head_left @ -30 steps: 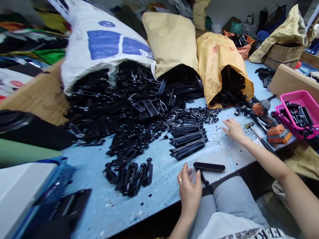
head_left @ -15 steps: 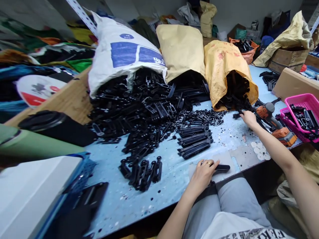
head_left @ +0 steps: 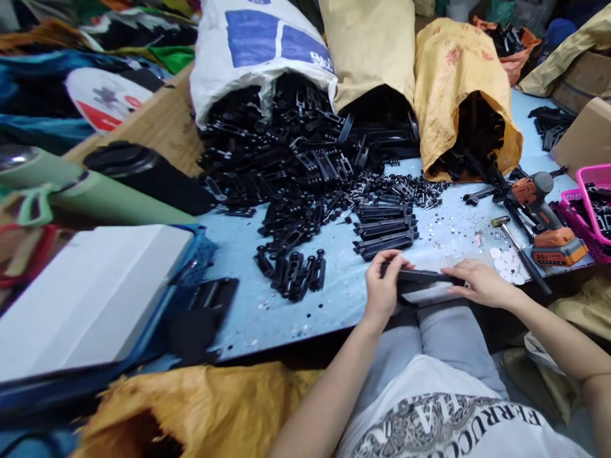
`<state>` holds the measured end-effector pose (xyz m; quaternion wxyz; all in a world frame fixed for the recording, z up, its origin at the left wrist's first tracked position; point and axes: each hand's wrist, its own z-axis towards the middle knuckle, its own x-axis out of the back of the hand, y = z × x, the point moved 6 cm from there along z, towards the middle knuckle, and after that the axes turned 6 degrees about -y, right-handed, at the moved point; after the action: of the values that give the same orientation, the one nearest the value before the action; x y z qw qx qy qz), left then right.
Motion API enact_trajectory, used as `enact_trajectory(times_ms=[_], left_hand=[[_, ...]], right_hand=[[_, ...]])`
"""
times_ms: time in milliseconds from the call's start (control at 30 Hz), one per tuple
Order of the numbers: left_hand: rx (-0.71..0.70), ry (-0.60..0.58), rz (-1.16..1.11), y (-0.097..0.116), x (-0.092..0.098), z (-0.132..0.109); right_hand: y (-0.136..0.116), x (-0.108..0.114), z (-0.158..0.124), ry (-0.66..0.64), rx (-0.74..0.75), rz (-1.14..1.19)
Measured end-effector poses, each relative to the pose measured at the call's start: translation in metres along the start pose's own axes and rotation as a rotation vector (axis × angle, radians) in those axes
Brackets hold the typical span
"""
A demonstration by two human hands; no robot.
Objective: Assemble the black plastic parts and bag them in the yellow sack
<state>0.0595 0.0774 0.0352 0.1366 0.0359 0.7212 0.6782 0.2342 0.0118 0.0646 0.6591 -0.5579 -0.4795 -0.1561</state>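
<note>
A long, slim black plastic part (head_left: 422,275) lies between my two hands at the table's front edge. My left hand (head_left: 383,286) pinches its left end between thumb and fingers. On the right end, my right hand (head_left: 480,283) has closed its fingers around the part. What exactly the part is, I cannot make out. Just beyond my hands, several long black parts (head_left: 386,230) lie stacked side by side. Small black pieces and screws (head_left: 401,191) are heaped behind them. Short black link-like parts (head_left: 291,275) stand in a cluster to the left.
An orange cordless driver (head_left: 544,219) and a hammer (head_left: 522,254) lie at right, by white discs (head_left: 506,264) and a pink basket (head_left: 596,197). White (head_left: 267,38), tan (head_left: 370,51) and yellow (head_left: 463,70) sacks spill black parts at the back. A white box lid (head_left: 95,292) occupies the left.
My right hand has come back from beside the driver to the black part at the front edge. My left hand now lifts the part's left end. The view has tilted down.
</note>
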Motion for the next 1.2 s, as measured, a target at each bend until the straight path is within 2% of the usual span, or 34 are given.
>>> enact_trajectory(times_ms=[67,167,333,400,467,567,733,967,1067,1133,1200], left_hand=[[-0.113,-0.071,0.095,0.005,-0.018,-0.006],[-0.244,-0.276,0.272,0.006,-0.033,-0.005],[-0.214,-0.604,0.959,-0.02,-0.038,0.01],[-0.238,-0.686,1.15,-0.028,-0.043,0.01],[-0.291,-0.697,1.245,-0.031,-0.048,0.007],[-0.33,-0.647,1.277,-0.032,-0.048,0.002],[-0.386,-0.563,1.193,-0.032,-0.038,-0.001],[-0.465,-0.55,1.113,-0.028,-0.031,-0.003],[-0.495,-0.528,1.093,-0.029,-0.031,-0.005],[-0.473,-0.513,1.129,-0.033,-0.033,-0.005],[-0.441,-0.547,1.202,-0.037,-0.041,-0.002]], right_hand=[[0.0,-0.005,0.003,-0.085,-0.087,-0.083],[0.01,-0.014,0.0,-0.239,-0.084,-0.159],[0.037,-0.029,-0.008,-0.325,-0.135,-0.514],[0.042,-0.034,-0.008,-0.323,-0.168,-0.575],[0.041,-0.036,-0.006,-0.298,-0.198,-0.589],[0.034,-0.034,-0.005,-0.236,-0.217,-0.601],[0.019,-0.028,-0.005,-0.186,-0.202,-0.635],[0.0,-0.012,0.004,-0.154,-0.156,-0.646],[0.004,-0.01,0.008,-0.147,-0.129,-0.655],[0.015,-0.013,0.01,-0.136,-0.115,-0.653],[0.029,-0.019,0.009,-0.12,-0.109,-0.621]])
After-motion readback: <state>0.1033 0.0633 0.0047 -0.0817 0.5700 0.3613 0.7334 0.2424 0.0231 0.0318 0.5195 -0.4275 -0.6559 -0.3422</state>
